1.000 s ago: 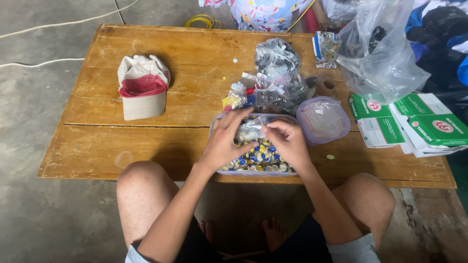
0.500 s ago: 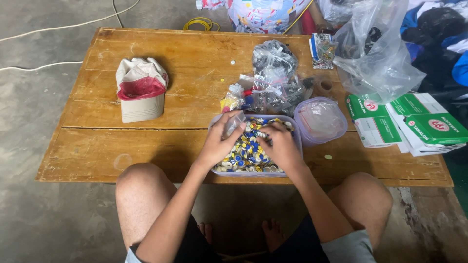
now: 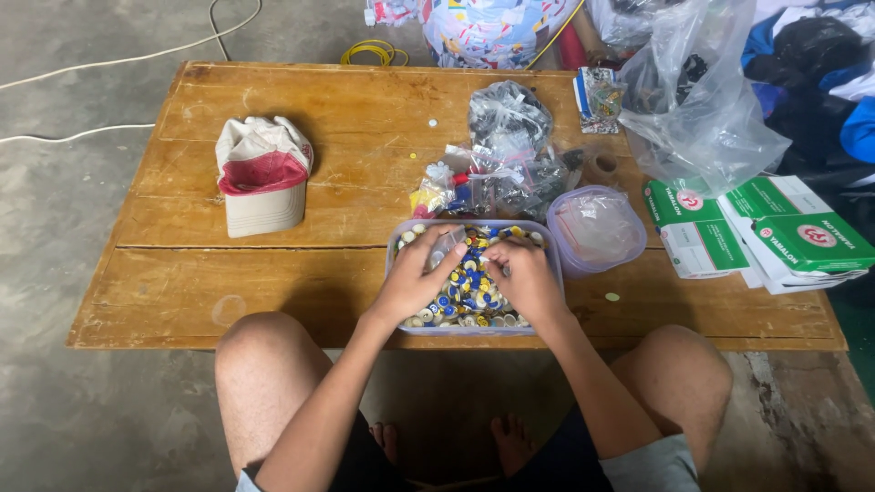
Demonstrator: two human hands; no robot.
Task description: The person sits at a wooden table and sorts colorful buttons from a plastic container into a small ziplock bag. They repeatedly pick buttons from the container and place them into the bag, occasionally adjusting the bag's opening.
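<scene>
Both hands lay in the clear rectangular plastic tub (image 3: 394,273) of small blue, yellow and white caps (image 3: 469,284) at the wooden surface's (image 3: 273,273) near edge; I saw left hand (image 3: 416,281) and right hand (image 3: 522,278) with fingers loosely spread, neither grip closed.

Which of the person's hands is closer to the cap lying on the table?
The left. The left hand rests in the clear tub of small caps, on the side toward the red and white cap. The right hand is in the same tub, on its far side.
</scene>
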